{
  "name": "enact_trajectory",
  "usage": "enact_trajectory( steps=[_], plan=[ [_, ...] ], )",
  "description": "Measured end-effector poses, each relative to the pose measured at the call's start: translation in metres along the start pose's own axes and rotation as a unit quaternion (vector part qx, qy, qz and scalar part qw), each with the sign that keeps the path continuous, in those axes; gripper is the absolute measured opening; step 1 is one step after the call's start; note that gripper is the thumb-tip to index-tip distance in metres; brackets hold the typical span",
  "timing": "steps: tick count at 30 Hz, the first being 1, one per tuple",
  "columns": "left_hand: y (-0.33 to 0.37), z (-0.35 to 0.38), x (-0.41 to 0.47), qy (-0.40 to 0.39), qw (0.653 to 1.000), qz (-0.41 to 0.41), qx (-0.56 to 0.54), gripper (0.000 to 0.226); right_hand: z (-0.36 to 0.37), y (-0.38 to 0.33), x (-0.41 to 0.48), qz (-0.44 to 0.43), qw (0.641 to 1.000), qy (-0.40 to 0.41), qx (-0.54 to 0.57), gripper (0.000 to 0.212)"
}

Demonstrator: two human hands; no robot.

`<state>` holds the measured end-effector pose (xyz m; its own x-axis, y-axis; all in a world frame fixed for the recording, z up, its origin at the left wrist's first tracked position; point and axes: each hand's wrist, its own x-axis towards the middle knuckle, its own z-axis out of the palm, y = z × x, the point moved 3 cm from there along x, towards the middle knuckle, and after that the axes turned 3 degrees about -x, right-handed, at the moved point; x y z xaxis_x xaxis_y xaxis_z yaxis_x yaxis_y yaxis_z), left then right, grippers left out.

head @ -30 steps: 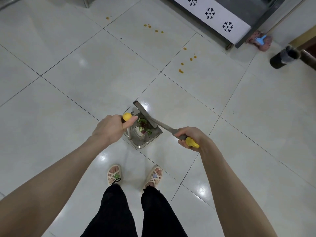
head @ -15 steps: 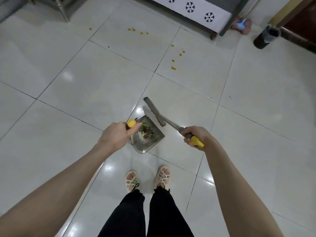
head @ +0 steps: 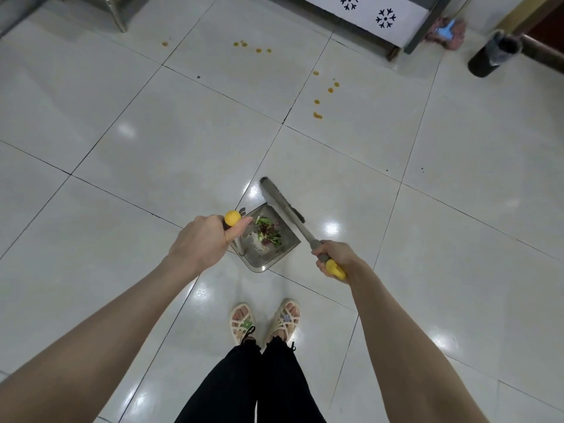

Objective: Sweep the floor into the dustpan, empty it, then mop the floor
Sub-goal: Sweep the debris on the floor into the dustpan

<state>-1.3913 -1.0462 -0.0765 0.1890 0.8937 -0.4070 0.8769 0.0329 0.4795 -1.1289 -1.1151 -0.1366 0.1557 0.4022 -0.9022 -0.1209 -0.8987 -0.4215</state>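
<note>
The dustpan sits on the floor just ahead of the feet, at about 12 o'clock from the person, its open mouth turned toward 1 o'clock and a small heap of leafy scraps already inside. The left hand is closed around the dustpan's upright handle, with the yellow knob showing above the fist. The right hand is wrapped tight on the broom near its yellow end cap. The broom's long axis runs from that hand at 4 o'clock up to 11 o'clock, so the brush head lies along the pan's mouth, at its far right edge.

What matters for the coming stroke is the remaining mess: orange spots lie well apart from the pan at about 1 o'clock, with another string of orange spots farther off near 12 o'clock. They look more like spilled liquid than crumbs, so they may be work for the mop leaning at the far upper right. The right hand is nearer the closer cluster, and the pan's mouth already faces roughly that way. The bin stands near the mop, well off at 2 o'clock, the likely place for emptying.
</note>
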Motion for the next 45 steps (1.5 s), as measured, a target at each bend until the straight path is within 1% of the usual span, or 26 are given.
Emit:
enact_trajectory(
  steps=[2, 4, 9, 15, 19, 22, 25, 28, 31, 34, 37, 41, 45],
  plan=[
    [0.000, -0.001, 0.001, 0.004, 1.000, 0.000, -0.007, 0.069, -0.002, 0.003, -0.011, 0.008, 1.000, -0.021, -0.011, 0.015],
    [0.003, -0.001, 0.002, 0.004, 1.000, 0.003, -0.016, 0.069, -0.008, 0.002, -0.028, 0.011, 0.999, -0.027, -0.020, 0.013],
    [0.001, -0.003, -0.003, -0.008, 1.000, -0.006, -0.015, 0.071, -0.017, -0.001, -0.058, 0.002, 1.000, 0.006, -0.028, 0.024],
    [-0.008, -0.003, -0.015, -0.007, 1.000, -0.010, -0.027, 0.067, -0.018, -0.014, -0.056, -0.013, 1.000, 0.019, -0.016, 0.039],
    [-0.017, -0.004, -0.022, -0.001, 1.000, -0.011, -0.023, 0.071, -0.018, -0.018, -0.054, -0.005, 1.000, 0.009, -0.005, 0.035],
    [-0.022, -0.004, -0.027, 0.005, 0.999, -0.016, -0.031, 0.070, -0.015, -0.020, -0.056, 0.000, 1.000, -0.006, -0.014, 0.032],
    [-0.026, -0.005, -0.032, 0.007, 0.999, -0.024, -0.033, 0.074, -0.012, -0.019, -0.058, -0.006, 1.000, -0.012, -0.025, 0.046],
    [-0.030, -0.010, -0.037, 0.015, 0.999, -0.032, -0.031, 0.074, -0.006, -0.021, -0.058, -0.010, 0.999, -0.022, -0.034, 0.051],
    [-0.031, -0.019, -0.041, 0.034, 0.998, -0.038, -0.039, 0.069, 0.001, -0.025, -0.060, -0.013, 0.999, -0.022, -0.044, 0.046],
    [-0.027, -0.027, -0.042, 0.045, 0.997, -0.034, -0.048, 0.065, 0.006, -0.034, -0.065, -0.020, 0.998, -0.025, -0.049, 0.026],
    [-0.022, -0.036, -0.042, 0.055, 0.997, -0.032, -0.049, 0.066, 0.007, -0.044, -0.072, -0.033, 0.997, -0.028, -0.056, 0.016],
    [-0.014, -0.054, -0.037, 0.081, 0.995, -0.023, -0.045, 0.073, 0.003, -0.055, -0.080, -0.055, 0.997, -0.018, -0.055, 0.017],
    [-0.003, -0.069, -0.030, 0.098, 0.995, -0.013, -0.031, 0.075, -0.002, -0.062, -0.088, -0.080, 0.995, -0.019, -0.057, 0.019]
  ],
)
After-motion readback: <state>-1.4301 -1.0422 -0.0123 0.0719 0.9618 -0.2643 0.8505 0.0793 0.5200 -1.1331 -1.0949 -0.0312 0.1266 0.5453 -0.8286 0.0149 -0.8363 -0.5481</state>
